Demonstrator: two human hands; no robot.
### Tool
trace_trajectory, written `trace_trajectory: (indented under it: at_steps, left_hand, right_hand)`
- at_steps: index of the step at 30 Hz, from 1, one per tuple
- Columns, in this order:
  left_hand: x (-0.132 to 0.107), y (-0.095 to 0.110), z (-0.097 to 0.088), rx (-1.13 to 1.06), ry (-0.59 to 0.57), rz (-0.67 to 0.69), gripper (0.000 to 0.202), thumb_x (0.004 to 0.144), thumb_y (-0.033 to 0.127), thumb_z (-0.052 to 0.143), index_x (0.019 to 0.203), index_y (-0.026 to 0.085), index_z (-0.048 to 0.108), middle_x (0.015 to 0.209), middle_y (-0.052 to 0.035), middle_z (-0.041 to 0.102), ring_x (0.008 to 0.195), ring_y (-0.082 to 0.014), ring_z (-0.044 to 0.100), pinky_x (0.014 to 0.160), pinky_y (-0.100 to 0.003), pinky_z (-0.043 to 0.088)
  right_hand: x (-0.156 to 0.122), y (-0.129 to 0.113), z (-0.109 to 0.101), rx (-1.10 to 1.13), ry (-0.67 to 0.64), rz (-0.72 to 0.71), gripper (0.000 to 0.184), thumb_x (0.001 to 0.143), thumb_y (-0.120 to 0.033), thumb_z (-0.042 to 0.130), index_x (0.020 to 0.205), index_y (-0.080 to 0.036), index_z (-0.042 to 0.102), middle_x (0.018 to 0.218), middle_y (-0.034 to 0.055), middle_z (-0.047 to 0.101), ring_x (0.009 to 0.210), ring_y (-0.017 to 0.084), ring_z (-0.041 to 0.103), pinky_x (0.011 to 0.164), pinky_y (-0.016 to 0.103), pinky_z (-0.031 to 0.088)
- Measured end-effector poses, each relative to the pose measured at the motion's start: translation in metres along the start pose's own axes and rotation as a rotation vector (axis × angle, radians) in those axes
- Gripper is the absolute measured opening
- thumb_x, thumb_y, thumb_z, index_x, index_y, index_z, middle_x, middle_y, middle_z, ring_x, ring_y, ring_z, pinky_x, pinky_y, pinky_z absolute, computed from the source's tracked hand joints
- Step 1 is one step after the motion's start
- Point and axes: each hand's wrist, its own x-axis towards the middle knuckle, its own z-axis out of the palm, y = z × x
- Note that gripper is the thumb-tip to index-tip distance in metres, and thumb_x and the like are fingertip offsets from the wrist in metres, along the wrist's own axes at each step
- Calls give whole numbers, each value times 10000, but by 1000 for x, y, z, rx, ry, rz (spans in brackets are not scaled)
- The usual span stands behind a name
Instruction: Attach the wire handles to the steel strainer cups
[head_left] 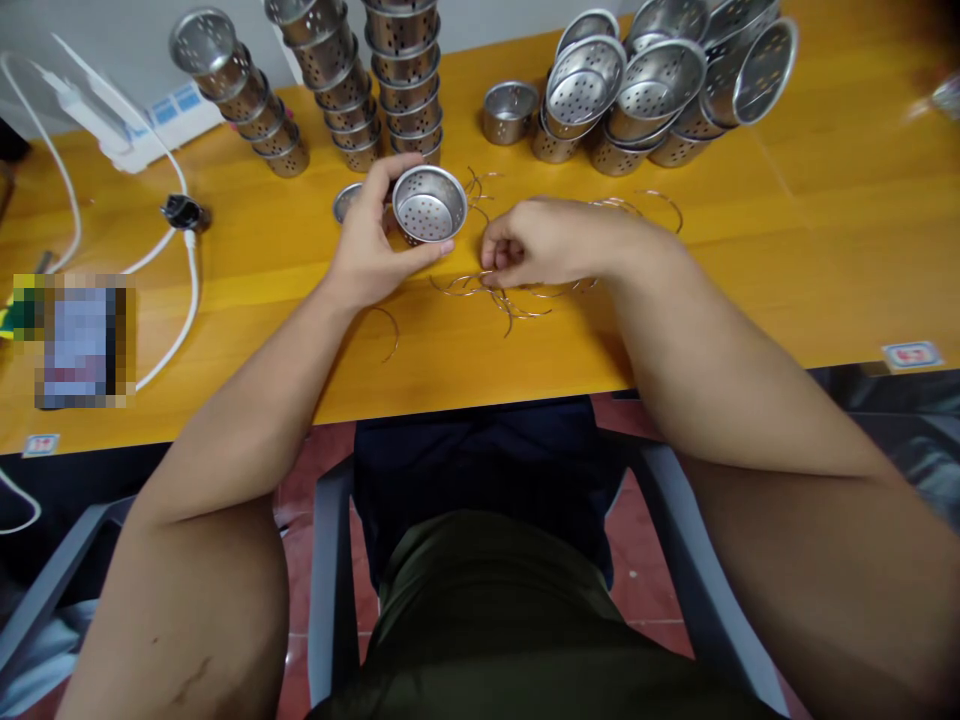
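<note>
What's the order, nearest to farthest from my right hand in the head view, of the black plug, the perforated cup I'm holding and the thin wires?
From your right hand:
1. Thin wires: right at it, on its near side.
2. Perforated cup: to its left, in your left hand.
3. Black plug: much farther left, past your left hand.

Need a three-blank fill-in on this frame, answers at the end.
1. In the picture, the left hand holds a perforated metal cup to the ____ of the right hand.
2. Of those hands, the ____ one is at the wire cluster.
3. Left of the lone upright cup rise ____ tall cup stacks.

Missing: left; right; three
</note>
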Motion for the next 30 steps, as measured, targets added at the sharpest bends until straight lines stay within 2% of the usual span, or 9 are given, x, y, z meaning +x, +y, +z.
trace_trajectory:
  at_steps: [3,5,8,11,14,17,21,25,30]
  left_hand:
    - [-1,-5,1,18,7,32,1126,715,908,1199,1623,459,708,1690,-94,798,1571,-509,769,1294,-703,730]
    - [-1,-8,1,39,5,53,1096,761,915,1169,1644,469,697,1692,-95,795,1564,-506,776,1286,-710,730]
    - [-1,-11,2,68,-10,58,1159,767,975,1134,1685,450,661,1703,-123,781,1577,-522,763,1299,-730,706]
    - [-2,-13,0,48,-13,75,1188,820,1093,1045,1733,460,623,1744,-99,752,1589,-504,744,1318,-735,690]
    - [-2,-15,-2,-12,-22,133,1131,874,1114,1011,1738,507,605,1742,-38,748,1575,-468,743,1311,-740,696]
    - [-3,-16,-1,12,-30,122,1185,842,1102,1009,1764,518,550,1788,-76,705,1634,-490,715,1300,-735,701]
    - [-4,-11,1,41,-16,76,1186,847,1064,1008,1759,488,516,1784,-117,706,1612,-477,743,1284,-700,724]
    - [-3,-3,1,58,-25,48,1117,901,1047,993,1758,501,528,1760,-112,730,1595,-471,763,1274,-705,737]
    - [-2,-6,4,-36,-26,12,1017,874,987,1077,1649,455,690,1644,-117,809,1496,-490,827,1246,-715,757]
  right_hand:
    - [6,-13,9,-104,66,48,307,920,48,923,937,-240,817,855,24,783,760,231,633,770,402,448]
    - [10,-14,15,-156,106,61,367,837,63,969,856,-247,773,792,22,720,736,233,572,726,402,398]
    - [13,-9,21,-184,141,7,417,801,1,1030,778,-260,705,779,39,705,834,298,676,750,404,444]
    - [12,3,17,-55,187,-41,390,842,-35,1002,812,-269,691,825,32,748,968,336,774,869,417,551]
    - [13,19,8,215,219,-68,329,833,-39,965,922,-274,752,851,-4,786,923,255,760,900,390,573]
    - [17,36,0,441,244,-60,328,782,-134,990,1021,-277,816,853,-25,810,797,184,721,815,368,555]
    - [21,46,0,521,293,-38,296,825,-337,1030,1031,-291,822,768,-18,775,683,198,702,723,414,544]
    - [18,35,2,548,404,-53,401,859,-547,1074,955,-326,753,760,-4,736,661,233,663,711,459,546]
    - [12,11,0,546,545,-111,393,907,-556,1086,1014,-354,765,781,-22,644,698,220,510,746,443,482]
